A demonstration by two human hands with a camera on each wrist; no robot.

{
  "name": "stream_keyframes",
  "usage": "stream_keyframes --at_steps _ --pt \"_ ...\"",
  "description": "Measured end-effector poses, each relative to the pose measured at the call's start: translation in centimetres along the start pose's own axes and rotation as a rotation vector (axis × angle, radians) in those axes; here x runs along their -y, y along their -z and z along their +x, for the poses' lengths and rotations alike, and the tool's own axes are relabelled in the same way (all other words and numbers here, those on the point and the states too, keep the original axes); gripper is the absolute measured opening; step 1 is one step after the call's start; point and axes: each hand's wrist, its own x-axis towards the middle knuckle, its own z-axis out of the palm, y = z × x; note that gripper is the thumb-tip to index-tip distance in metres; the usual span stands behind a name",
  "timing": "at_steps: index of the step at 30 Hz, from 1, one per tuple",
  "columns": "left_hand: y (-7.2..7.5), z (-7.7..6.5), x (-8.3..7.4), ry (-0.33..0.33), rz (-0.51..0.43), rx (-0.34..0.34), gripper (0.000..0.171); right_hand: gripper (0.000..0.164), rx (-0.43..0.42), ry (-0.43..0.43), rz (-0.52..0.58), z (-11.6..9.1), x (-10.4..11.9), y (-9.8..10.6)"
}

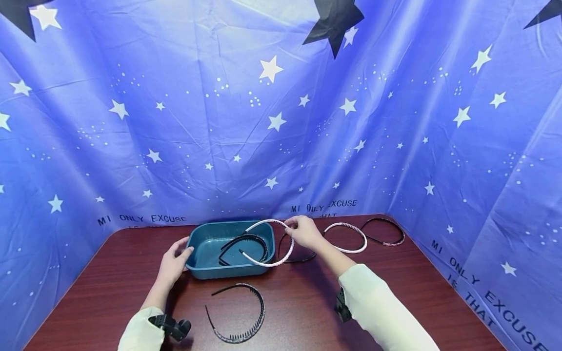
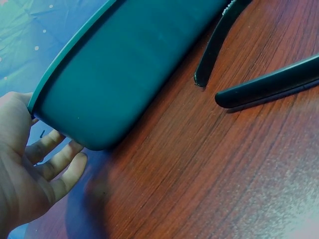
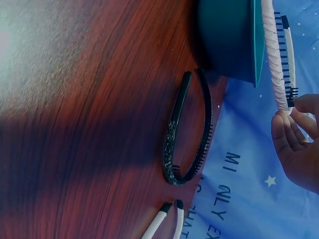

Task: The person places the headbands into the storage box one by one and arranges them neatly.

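My left hand (image 1: 173,263) grips the left end of a teal plastic bin (image 1: 228,270), thumb at the rim and fingers against the outer wall; the left wrist view shows those fingers (image 2: 65,159) too. My right hand (image 1: 304,231) pinches a pale pink toothed headband (image 1: 291,248) at the middle of its curve. That headband is raised at the bin's right side, its tips over the inside. In the right wrist view its wrapped band (image 3: 271,55) and dark teeth show clearly. Black headbands (image 1: 266,248) lie in the bin, overlapping, so their number is unclear.
A glittery black headband (image 1: 263,314) lies in front of the bin. Right of the bin are a dark headband (image 1: 303,261), partly behind my right hand, a pale headband (image 1: 366,240) and another dark one (image 1: 402,238). A blue star-patterned cloth (image 1: 237,122) hangs behind the wooden table (image 1: 351,312).
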Motion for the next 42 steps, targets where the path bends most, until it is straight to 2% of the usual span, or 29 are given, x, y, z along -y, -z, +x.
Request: stream_keyframes --at_steps 7,21,42 --pt "-0.1 0.0 -0.1 -0.004 -0.007 -0.002 0.045 0.02 -0.001 0.014 0.019 0.4 0.5 -0.6" --pt "0.0 0.1 -0.1 -0.004 -0.008 0.0 0.045 0.021 0.002 -0.011 0.018 1.3 1.4 -2.0" --pt "0.0 0.0 -0.2 -0.01 -0.008 -0.005 0.044 0.02 -0.037 -0.016 0.051 1.3 2.2 -3.9"
